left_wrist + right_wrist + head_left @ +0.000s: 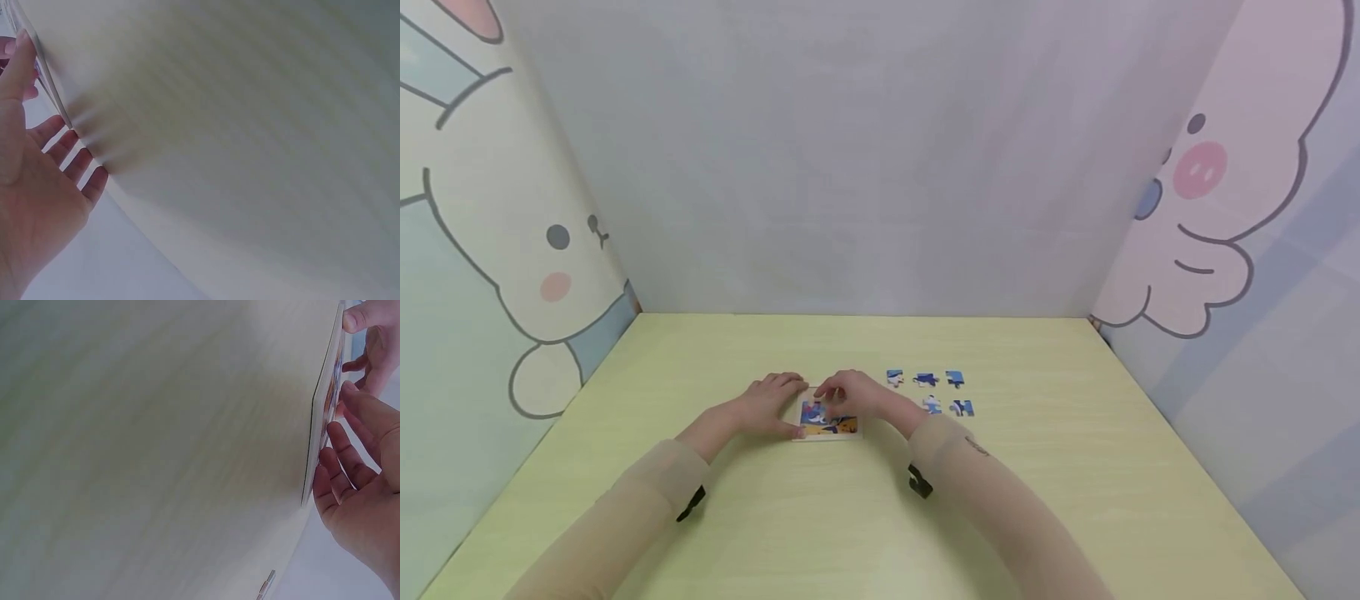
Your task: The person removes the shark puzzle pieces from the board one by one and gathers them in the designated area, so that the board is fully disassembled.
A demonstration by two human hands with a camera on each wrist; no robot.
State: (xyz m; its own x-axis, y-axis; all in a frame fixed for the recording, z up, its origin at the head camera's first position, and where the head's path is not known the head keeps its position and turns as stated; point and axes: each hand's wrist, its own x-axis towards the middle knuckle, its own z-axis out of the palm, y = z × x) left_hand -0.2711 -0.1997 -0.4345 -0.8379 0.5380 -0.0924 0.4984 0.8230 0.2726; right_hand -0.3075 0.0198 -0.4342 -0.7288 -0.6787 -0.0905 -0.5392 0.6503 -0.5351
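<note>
Our left hand (767, 406) and right hand (853, 394) at a framed puzzle (827, 437).
We have the left hand spread along the puzzle's left side, thumb by the near corner, fingers by the far one; the right hand reaches over from the right, fingers bent down at the picture, though we cannot tell whether they pinch a piece. The puzzle lies flat on the table (805, 517), between our hands. Near the right wrist we see five loose pieces (927, 380) in two rows; behind stands a pale wall (865, 167).
</note>
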